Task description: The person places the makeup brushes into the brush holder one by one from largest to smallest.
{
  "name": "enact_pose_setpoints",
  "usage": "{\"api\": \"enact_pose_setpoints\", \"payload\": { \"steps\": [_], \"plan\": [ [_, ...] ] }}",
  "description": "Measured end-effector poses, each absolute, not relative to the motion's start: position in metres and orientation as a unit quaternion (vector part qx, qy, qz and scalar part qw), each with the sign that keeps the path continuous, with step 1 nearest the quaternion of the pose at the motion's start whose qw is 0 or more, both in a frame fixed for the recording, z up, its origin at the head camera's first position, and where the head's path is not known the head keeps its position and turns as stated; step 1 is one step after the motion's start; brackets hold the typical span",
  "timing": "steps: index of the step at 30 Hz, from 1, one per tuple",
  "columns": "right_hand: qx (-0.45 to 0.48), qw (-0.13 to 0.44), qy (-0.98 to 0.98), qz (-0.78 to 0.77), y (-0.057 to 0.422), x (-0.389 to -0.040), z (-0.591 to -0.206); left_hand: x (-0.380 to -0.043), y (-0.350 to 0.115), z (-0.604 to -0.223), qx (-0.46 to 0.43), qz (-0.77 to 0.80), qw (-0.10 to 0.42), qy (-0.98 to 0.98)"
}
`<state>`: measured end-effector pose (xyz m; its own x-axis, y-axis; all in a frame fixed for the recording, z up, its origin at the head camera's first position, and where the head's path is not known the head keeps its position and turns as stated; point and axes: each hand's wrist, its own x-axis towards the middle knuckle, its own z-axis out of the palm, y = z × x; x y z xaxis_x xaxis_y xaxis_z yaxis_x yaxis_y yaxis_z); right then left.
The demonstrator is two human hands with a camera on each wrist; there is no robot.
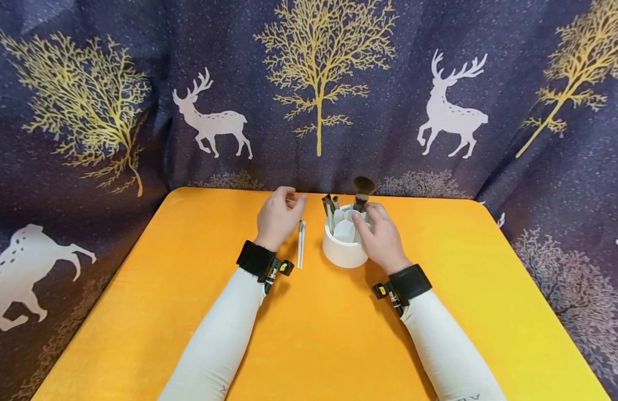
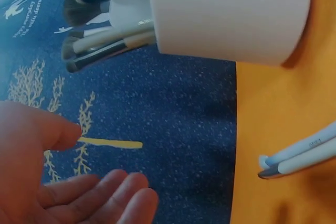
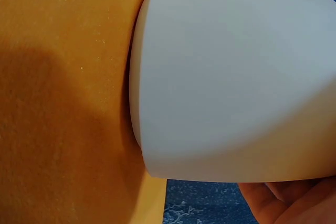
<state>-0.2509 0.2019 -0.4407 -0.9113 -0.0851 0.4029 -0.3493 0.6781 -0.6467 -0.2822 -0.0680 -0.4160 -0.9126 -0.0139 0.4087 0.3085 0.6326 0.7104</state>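
A white round makeup brush holder [image 1: 345, 253] with inner compartments stands upright near the table's back edge. Several makeup brushes [image 1: 329, 206] lean at its left side, and a large fluffy brush [image 1: 364, 185] rises at its back right. My right hand [image 1: 382, 236] grips the holder's right side, thumb over the rim; its fingers [image 3: 283, 203] partly show past the wall in the right wrist view. Left of the holder, my left hand [image 1: 281, 217] hovers with relaxed fingers and an empty palm. Two slim white-handled brushes [image 1: 301, 245] lie side by side on the table between them.
The table [image 1: 309, 334] has a yellow-orange cover. Behind it and along both sides hangs a dark blue curtain [image 1: 289, 72] with deer and trees. Each wrist carries a black strap [image 1: 411, 283] with a small camera.
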Motion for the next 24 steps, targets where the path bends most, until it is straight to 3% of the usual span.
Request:
{"api": "enact_pose_setpoints", "payload": {
  "steps": [24],
  "plan": [
    [0.122,0.172,-0.9,0.382,0.2029,-0.2513,-0.4424,-0.2859,-0.0757,-0.4243,-0.021,-0.37,0.136,-0.919]
  ]
}}
